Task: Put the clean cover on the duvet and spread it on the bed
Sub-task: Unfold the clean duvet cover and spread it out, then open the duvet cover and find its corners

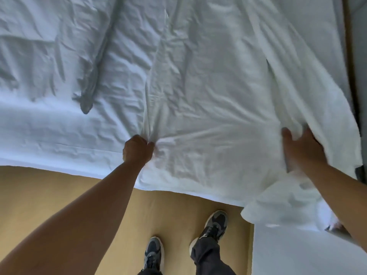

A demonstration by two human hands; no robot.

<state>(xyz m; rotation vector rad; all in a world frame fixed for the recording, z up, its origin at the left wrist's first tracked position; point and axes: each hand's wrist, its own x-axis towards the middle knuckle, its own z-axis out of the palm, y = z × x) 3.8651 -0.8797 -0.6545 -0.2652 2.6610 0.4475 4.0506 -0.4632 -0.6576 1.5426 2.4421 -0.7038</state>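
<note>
Fisted tight, the left hand (138, 149) bunches a pinch of the white duvet (198, 86), creases fanning out from its knuckles. Further right, the right hand (301, 149) is blurred, fingers spread and flat on a fold near the corner; whether it grips anything I cannot tell. Rumpled, the duvet lies across the bed, its near edge overhanging the tan floor (49, 191), its top and sides cut off.

no legible text, labels, brands, numbers or signs on anything in view
</note>
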